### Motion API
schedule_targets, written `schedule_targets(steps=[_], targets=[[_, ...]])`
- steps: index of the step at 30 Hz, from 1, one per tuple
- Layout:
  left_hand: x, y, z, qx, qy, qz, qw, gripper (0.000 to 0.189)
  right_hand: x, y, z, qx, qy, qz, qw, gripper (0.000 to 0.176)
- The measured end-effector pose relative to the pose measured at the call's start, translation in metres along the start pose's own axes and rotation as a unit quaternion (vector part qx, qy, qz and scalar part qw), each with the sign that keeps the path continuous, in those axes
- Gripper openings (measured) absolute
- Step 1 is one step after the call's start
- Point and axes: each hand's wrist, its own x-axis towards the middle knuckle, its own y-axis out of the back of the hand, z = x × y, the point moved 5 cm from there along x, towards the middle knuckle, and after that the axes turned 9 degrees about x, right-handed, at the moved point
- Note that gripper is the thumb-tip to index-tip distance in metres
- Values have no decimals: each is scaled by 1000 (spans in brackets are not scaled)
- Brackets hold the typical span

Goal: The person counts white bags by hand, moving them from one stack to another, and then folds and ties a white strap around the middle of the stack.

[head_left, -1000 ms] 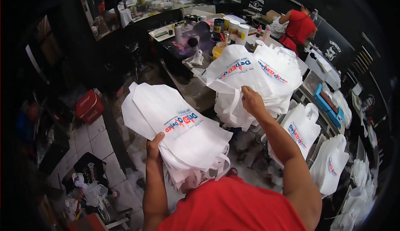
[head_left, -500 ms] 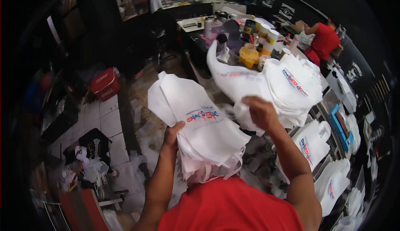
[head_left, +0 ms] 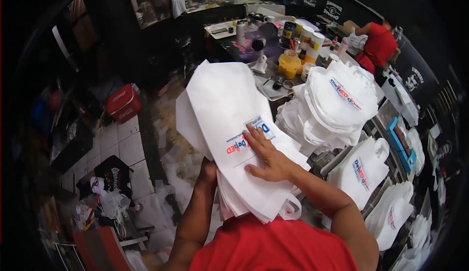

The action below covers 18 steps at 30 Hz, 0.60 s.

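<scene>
A sheaf of white printed fabric bags (head_left: 232, 95) lies against my front, with blue and red lettering on the top one. At its left edge, my left hand (head_left: 208, 172) grips the sheaf; most of its fingers are hidden beneath. My right hand (head_left: 267, 157) rests flat on the top bag, fingers stretched out over the print. To the right stands a tall pile of similar white bags (head_left: 327, 102), apart from my hands.
Beyond the pile, a worktable holds a yellow jar (head_left: 289, 64), several tubs and a spray can (head_left: 240, 33). More bags (head_left: 359, 173) lie on racks at right. A red cooler (head_left: 123, 103) sits on the floor at left. A person in red (head_left: 381, 45) works at the far right.
My right hand has brought a bag from the pile across to the left and laid it over the sheaf. It now presses flat on that bag; my left hand still holds the sheaf.
</scene>
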Motion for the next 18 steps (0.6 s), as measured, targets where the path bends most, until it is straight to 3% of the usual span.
schedule_targets(steps=[3,4,6,8,10,11,12,13,14,16,17,18], targets=[[-17,-1,10,-10,34,-4,999,70,0,-7,0,25,3,21,999,98],[-16,-6,16,-45,-29,-56,997,68,0,-7,0,35,15,38,999,97],[-14,-16,25,64,3,-46,997,59,-2,-11,1,-8,-48,2,999,100],[-8,-7,15,108,29,-31,993,55,-4,-5,9,32,34,43,998,89],[-9,-2,10,155,54,-1,986,51,5,39,33,-5,-198,-17,980,72],[-9,1,12,131,57,23,990,50,8,64,89,-32,-103,160,981,48],[-10,3,13,105,58,48,992,49,4,111,83,17,-161,276,948,40],[-11,4,14,92,60,62,992,50,2,153,134,-159,-76,393,902,34],[-12,6,14,91,59,61,992,50,-4,189,155,-196,-130,433,870,38],[-12,14,12,51,59,59,995,51,-24,226,201,-359,-116,487,788,32],[-11,16,12,51,53,51,996,52,-28,231,195,-360,-115,488,787,32],[-10,17,10,52,50,47,996,52,-30,236,205,-279,-234,415,834,29]])
